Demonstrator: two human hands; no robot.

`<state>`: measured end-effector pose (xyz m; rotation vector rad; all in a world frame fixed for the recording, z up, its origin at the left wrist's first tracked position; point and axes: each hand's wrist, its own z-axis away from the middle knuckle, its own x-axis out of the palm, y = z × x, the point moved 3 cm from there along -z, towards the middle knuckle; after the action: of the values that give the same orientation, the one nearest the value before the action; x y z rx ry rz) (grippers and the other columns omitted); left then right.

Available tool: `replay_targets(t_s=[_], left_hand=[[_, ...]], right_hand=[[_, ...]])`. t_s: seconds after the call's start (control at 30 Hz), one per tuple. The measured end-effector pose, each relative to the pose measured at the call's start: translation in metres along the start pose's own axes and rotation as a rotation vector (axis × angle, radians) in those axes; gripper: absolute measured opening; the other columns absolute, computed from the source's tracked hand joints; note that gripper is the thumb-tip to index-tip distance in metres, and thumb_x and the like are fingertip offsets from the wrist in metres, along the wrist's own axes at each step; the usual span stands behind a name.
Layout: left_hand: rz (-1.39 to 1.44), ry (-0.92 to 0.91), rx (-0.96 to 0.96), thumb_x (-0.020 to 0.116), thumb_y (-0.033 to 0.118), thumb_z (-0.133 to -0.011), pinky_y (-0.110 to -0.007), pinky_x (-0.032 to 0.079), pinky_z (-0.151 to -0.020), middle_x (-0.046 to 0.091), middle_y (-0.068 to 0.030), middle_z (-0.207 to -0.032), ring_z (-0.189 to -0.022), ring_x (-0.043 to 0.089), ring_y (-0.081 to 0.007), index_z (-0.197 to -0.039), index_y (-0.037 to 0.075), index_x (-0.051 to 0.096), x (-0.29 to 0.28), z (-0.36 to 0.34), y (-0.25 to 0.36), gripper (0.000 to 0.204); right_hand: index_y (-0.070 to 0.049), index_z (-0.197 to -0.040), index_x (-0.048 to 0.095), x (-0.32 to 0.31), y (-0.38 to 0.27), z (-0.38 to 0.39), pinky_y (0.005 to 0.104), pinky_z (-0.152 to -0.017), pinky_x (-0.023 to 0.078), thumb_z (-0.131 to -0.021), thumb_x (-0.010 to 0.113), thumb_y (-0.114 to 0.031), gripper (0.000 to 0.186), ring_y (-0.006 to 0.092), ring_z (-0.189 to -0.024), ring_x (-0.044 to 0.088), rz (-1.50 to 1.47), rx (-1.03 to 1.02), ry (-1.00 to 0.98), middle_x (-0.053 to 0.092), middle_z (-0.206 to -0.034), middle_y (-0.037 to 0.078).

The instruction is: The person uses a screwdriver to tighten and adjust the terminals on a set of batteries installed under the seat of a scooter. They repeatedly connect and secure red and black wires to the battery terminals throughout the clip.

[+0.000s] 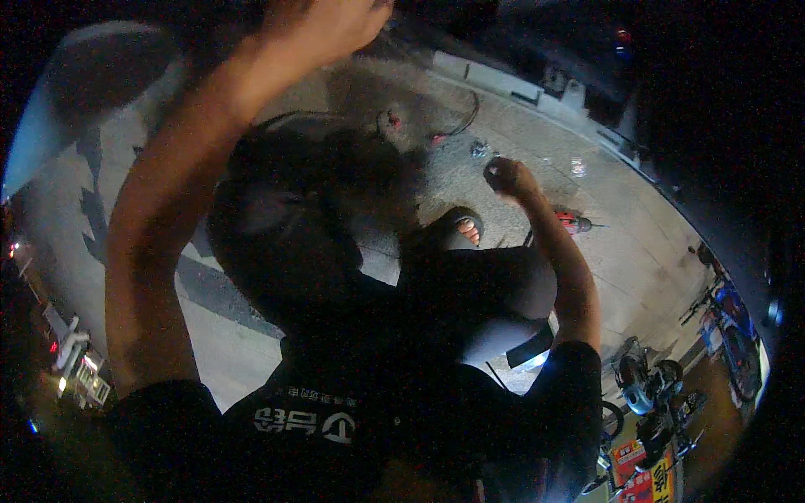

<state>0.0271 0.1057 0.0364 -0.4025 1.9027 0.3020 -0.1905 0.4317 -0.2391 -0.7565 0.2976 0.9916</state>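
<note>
A small, silvery-blue cluster of parts (479,149) is seen on the rough grey pavement (637,268), just beside the right hand (510,178), whose fingers look curled in; whether anything is gripped by them cannot be told. The left hand (340,25) is cut by the upper edge of the view, and the state of its fingers cannot be told either. By judgement, small parts are being handled low down on the right; for a next move, a careful pinch would be called for in such dim light. A black, red-ended cable (475,113) is curved beyond the cluster. A red-and-black power drill (575,223) is laid with its bit pointed rightward, and could be knocked. Reach is bounded by a pale, straight-edged strip (495,80) beyond and a sandalled foot (467,230) nearer; more room is offered rightward, past the drill.
</note>
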Motion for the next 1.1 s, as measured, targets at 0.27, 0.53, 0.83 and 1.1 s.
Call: replay_targets(t_s=[0.27,0.53,0.83,1.1], left_hand=[[0.032,0.193,-0.103,0.067,0.015,-0.084,-0.046,0.036,-0.102,0.057,-0.0186,-0.121,-0.119,0.049,-0.0369,-0.114,-0.001,0.062,0.006,0.003,0.017,0.034],[0.656,-0.327,-0.021,0.065,0.016,-0.082,-0.046,0.045,-0.092,0.062,-0.0136,-0.11,-0.107,0.057,-0.0347,-0.111,0.007,0.063,0.012,0.057,0.082,0.03],[0.581,-1.119,-0.254,0.063,0.017,-0.084,-0.046,0.048,-0.09,0.063,-0.0181,-0.109,-0.103,0.06,-0.0381,-0.106,0.006,0.066,0.144,0.185,0.07,0.025],[0.485,-1.105,-0.631,0.064,0.032,-0.089,-0.045,0.051,-0.085,0.067,-0.0196,-0.104,-0.099,0.063,-0.0361,-0.104,0.002,0.068,0.179,0.206,0.042,0.034]], right_hand=[[-0.012,-0.126,0.055,0.088,-0.045,-0.078,0.0493,-0.077,0.053,-0.085,0.064,-0.029,0.046,0.0414,-0.091,0.065,0.006,-0.17,0.056,0.067,-0.104,0.02],[-0.011,-0.132,0.047,0.086,-0.102,-0.076,0.0522,-0.075,0.053,-0.086,0.064,-0.029,0.052,0.0425,-0.089,0.065,0.043,-0.116,0.156,0.067,-0.103,0.021],[-0.008,-0.101,0.064,0.075,-0.071,-0.059,0.0485,-0.066,0.052,-0.087,0.063,-0.026,0.023,0.0409,-0.079,0.064,-0.052,-0.315,0.316,0.067,-0.089,0.019],[-0.008,-0.093,0.063,0.032,-0.096,-0.023,0.0462,-0.067,0.052,-0.086,0.066,-0.024,0.018,0.0413,-0.08,0.064,-0.189,-0.267,0.463,0.067,-0.086,0.017]])
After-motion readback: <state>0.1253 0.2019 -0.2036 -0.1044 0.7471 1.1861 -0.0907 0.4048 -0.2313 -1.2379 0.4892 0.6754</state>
